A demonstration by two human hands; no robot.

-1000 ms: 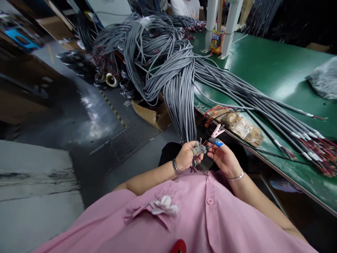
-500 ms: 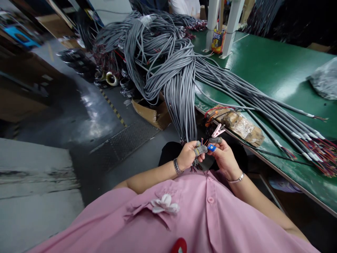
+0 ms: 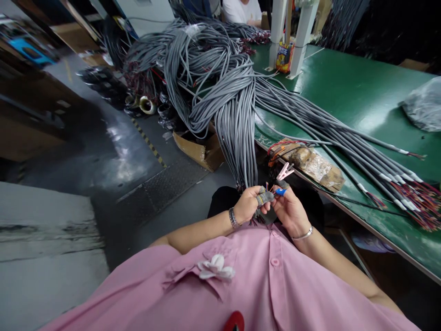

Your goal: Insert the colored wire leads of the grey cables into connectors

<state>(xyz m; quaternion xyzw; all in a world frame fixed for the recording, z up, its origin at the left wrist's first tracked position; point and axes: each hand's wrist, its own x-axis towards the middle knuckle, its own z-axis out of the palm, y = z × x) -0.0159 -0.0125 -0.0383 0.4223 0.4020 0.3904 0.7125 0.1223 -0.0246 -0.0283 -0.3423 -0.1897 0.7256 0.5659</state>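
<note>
My left hand (image 3: pixel 251 203), with grey covers on its fingertips, pinches the thin coloured wires (image 3: pixel 267 186) at the end of a cable. Close against it, my right hand (image 3: pixel 292 210) has its fingers closed at the same wires; a blue wrap shows on its thumb and a grey cover on another finger. A thick bundle of grey cables (image 3: pixel 237 133) hangs over the table edge down to my lap, near my left hand. Just above my right hand is a pink clip (image 3: pixel 285 172) at the table edge. The fingertips hide part of the wires.
On the green table (image 3: pixel 344 87), grey cables run right to stripped ends (image 3: pixel 420 202). A taped wooden block (image 3: pixel 320 168) lies at the edge. Farther off are a snack packet (image 3: pixel 284 57), a plastic bag (image 3: pixel 423 103) and a person (image 3: pixel 241 11). A cardboard box (image 3: pixel 200 149) stands below.
My right hand has turned and its blue-wrapped thumb has shifted slightly up and right. My left hand has moved slightly right, staying on the wires.
</note>
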